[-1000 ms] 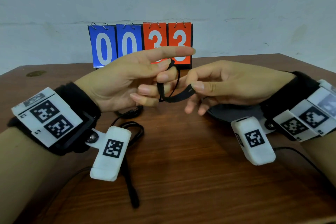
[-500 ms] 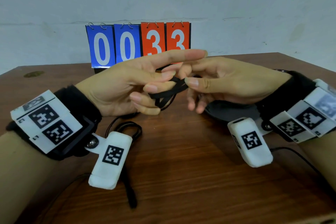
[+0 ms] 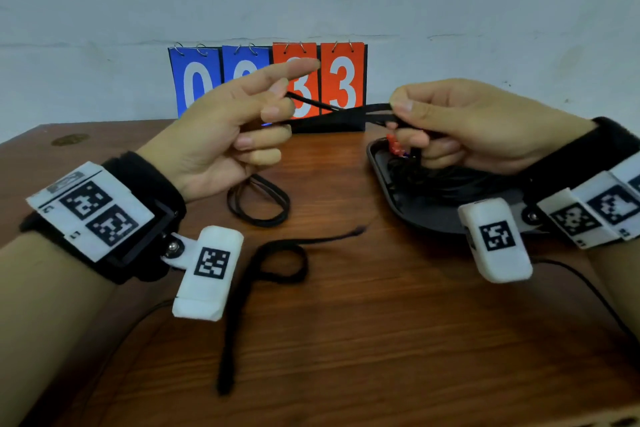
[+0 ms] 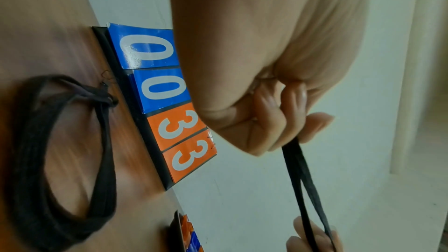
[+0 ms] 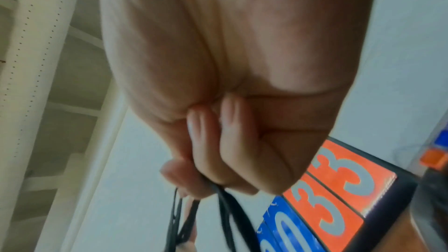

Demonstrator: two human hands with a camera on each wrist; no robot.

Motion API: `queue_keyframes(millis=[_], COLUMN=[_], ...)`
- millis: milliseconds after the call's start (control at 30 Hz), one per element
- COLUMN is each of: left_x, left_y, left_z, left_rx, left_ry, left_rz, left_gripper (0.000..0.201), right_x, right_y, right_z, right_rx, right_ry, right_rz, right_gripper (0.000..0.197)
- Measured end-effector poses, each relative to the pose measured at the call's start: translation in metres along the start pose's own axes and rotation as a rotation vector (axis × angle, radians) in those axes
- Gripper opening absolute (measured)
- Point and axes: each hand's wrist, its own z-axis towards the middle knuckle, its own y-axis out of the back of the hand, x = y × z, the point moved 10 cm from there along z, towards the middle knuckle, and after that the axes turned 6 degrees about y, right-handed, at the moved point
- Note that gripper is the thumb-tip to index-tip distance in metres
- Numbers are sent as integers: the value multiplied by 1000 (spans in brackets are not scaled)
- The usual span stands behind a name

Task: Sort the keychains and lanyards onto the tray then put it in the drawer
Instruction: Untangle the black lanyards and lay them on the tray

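Note:
A black lanyard [image 3: 341, 110] is stretched in the air between both hands. My left hand [image 3: 273, 104] pinches one end with thumb and middle finger, index finger pointing out. My right hand [image 3: 405, 114] grips the other end above the black tray [image 3: 377, 163]. The tray holds dark cords and a red keychain piece [image 3: 393, 144]. In the left wrist view the lanyard [image 4: 299, 179] runs from my left fingers [image 4: 290, 114] down to the other hand. In the right wrist view the strands [image 5: 227, 216] hang from my curled right fingers [image 5: 218, 156].
A coiled black lanyard [image 3: 258, 199] lies on the wooden table [image 3: 381, 340] under my left hand. Another black strap [image 3: 263, 274] lies looped in front of it. A flip scoreboard [image 3: 266, 80] reading 0033 stands at the back against the wall.
My hands have pulled apart, the right toward the tray and the left to the left. The lanyard, bunched between them before, is now drawn out straight.

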Motion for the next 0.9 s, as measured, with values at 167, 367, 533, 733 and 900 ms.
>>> queue_keyframes(millis=[167,367,533,733,900], left_x=[2,11,13,11,13], left_y=[19,28,34,44,41], left_z=[3,5,5,3,7], left_rx=[-134,-173,-207,-292,-250], left_ry=[-10,45,64,30,35], left_rz=[-20,-71,-87,-101,-66], left_gripper=[43,28,22,21,21], right_x=[3,-1,-6,-2,1], right_y=[20,22,23,29,61], right_z=[-2,1,3,2,-2], right_rx=[-98,-124,-132,-182,-395], right_ry=[15,39,1,21,15], right_rz=[-102,-139,-90,-129,-159], right_gripper=[24,23,17,16,21])
